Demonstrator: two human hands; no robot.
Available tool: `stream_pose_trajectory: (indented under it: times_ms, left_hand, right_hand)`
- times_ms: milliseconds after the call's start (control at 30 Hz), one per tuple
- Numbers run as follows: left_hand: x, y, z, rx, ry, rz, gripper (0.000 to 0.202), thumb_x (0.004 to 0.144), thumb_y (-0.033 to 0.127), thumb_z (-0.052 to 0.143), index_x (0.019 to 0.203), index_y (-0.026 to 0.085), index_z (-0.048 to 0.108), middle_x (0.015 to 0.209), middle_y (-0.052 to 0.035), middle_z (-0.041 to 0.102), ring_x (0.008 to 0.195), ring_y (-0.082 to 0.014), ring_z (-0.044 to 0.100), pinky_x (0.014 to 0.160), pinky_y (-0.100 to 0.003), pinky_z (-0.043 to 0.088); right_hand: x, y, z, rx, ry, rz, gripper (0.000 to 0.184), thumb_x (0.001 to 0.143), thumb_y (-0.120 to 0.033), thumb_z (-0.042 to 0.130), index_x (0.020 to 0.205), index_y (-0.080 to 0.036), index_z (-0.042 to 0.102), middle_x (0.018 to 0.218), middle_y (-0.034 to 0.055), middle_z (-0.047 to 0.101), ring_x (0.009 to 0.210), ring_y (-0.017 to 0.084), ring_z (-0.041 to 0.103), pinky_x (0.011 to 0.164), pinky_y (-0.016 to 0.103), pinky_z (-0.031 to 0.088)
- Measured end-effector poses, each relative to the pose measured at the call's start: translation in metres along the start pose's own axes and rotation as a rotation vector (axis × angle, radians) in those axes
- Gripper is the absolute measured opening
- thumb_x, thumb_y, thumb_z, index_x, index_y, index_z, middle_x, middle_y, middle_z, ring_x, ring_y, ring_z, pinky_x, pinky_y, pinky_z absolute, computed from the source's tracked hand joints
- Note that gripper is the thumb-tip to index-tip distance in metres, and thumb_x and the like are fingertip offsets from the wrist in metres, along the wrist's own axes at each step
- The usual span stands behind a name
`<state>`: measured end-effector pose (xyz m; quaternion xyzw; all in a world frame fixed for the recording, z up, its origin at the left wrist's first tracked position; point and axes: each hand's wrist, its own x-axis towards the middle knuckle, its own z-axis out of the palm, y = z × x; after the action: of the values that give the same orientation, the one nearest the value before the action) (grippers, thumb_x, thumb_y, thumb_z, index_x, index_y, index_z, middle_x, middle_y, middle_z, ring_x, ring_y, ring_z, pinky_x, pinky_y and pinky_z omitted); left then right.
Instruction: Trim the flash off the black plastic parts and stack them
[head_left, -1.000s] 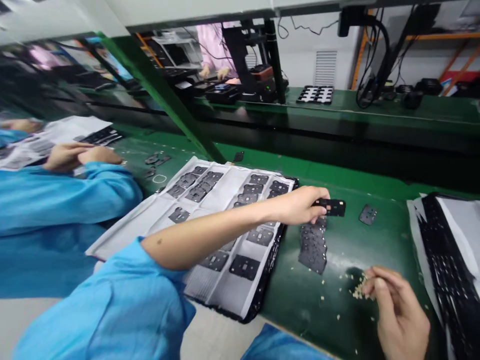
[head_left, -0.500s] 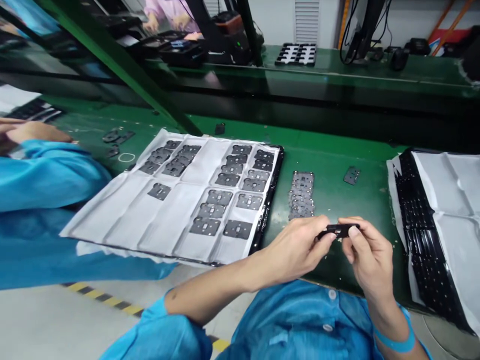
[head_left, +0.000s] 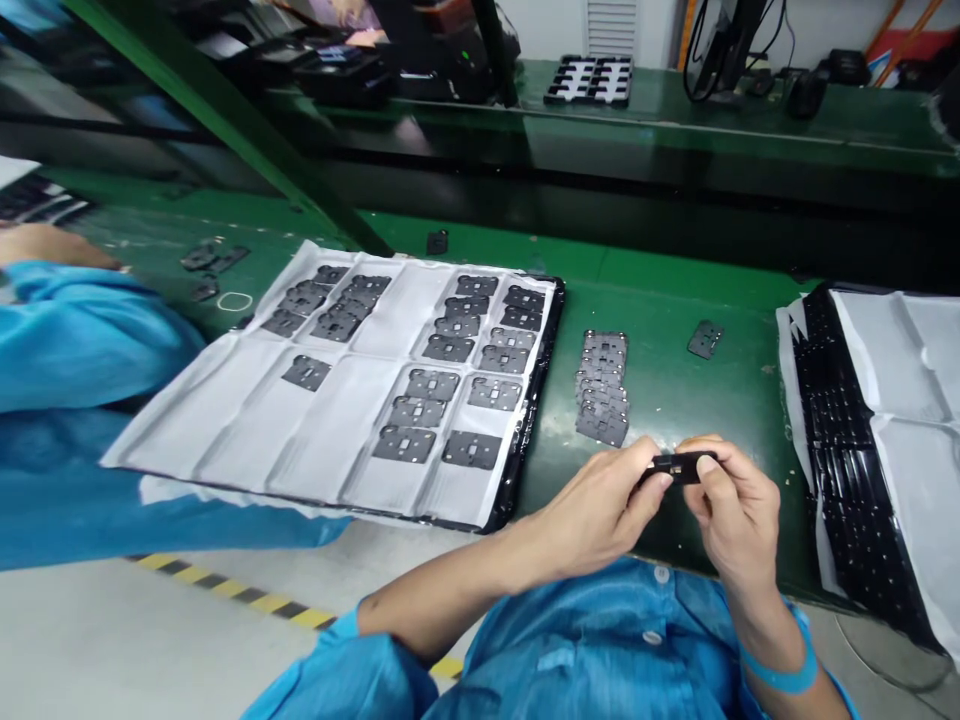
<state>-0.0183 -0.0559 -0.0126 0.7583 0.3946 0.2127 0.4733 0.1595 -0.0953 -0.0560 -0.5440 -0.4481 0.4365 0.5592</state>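
- L hand & R hand both pinch small black plate, fingertips at opposite ends;
- plate looks thin, light, stiff, prob. metal; grip by edges, not faces.

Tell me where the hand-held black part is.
Head view, lower right of centre: the black part is pinched between the left hand and right hand, just nearer the person than the stack of plates.

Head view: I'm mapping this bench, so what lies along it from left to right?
Blue sleeve → paper-lined tray → row of dark plates → lone dark plate → stack of black trays.
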Motion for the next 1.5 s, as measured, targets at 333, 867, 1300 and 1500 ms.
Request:
stream_pose_trajectory:
  times_ms: [333, 867, 1300, 1500]
  left_hand:
    - [0.001, -0.003, 0.004, -0.042, -0.009, 0.000, 0.023, 0.110, 0.032, 0.044, 0.088, 0.025, 0.039, 0.072, 0.0043, 0.047, 0.063, -0.0146, 0.041, 0.062, -0.031, 0.032]
    - [0.000, -0.006, 0.004, -0.038, -0.025, 0.013, 0.022, 0.109, 0.030, 0.044, 0.089, 0.025, 0.036, 0.071, 0.0051, 0.044, 0.062, -0.0154, 0.040, 0.061, -0.031, 0.029]
    - [0.000, -0.012, 0.005, -0.101, -0.013, 0.041, 0.024, 0.111, 0.027, 0.044, 0.089, 0.025, 0.033, 0.072, 0.0063, 0.039, 0.062, -0.0150, 0.035, 0.063, -0.031, 0.025]
    - [-0.001, -0.012, 0.006, -0.080, -0.009, 0.038, 0.023, 0.111, 0.027, 0.043, 0.090, 0.025, 0.034, 0.073, 0.0054, 0.043, 0.063, -0.0151, 0.036, 0.063, -0.031, 0.026]
  right_hand:
    - [-0.003, 0.000, -0.005, -0.049, -0.004, 0.007, 0.029, 0.106, -0.039, 0.062, 0.096, -0.019, 0.080, 0.089, 0.0031, 0.070, 0.046, 0.007, 0.044, 0.041, 0.023, 0.035]
    - [-0.002, 0.003, -0.011, 0.001, -0.053, 0.010, 0.026, 0.108, -0.036, 0.063, 0.096, -0.020, 0.080, 0.091, 0.0022, 0.068, 0.048, 0.006, 0.043, 0.043, 0.023, 0.033]
    - [-0.004, 0.006, -0.012, 0.026, -0.132, -0.028, 0.027, 0.109, -0.032, 0.057, 0.107, -0.020, 0.081, 0.096, 0.0048, 0.068, 0.057, 0.010, 0.047, 0.051, 0.026, 0.037]
    - [-0.003, 0.009, -0.010, 0.020, -0.099, -0.023, 0.026, 0.110, -0.031, 0.060, 0.100, -0.020, 0.081, 0.093, 0.0026, 0.069, 0.051, 0.006, 0.044, 0.047, 0.024, 0.033]
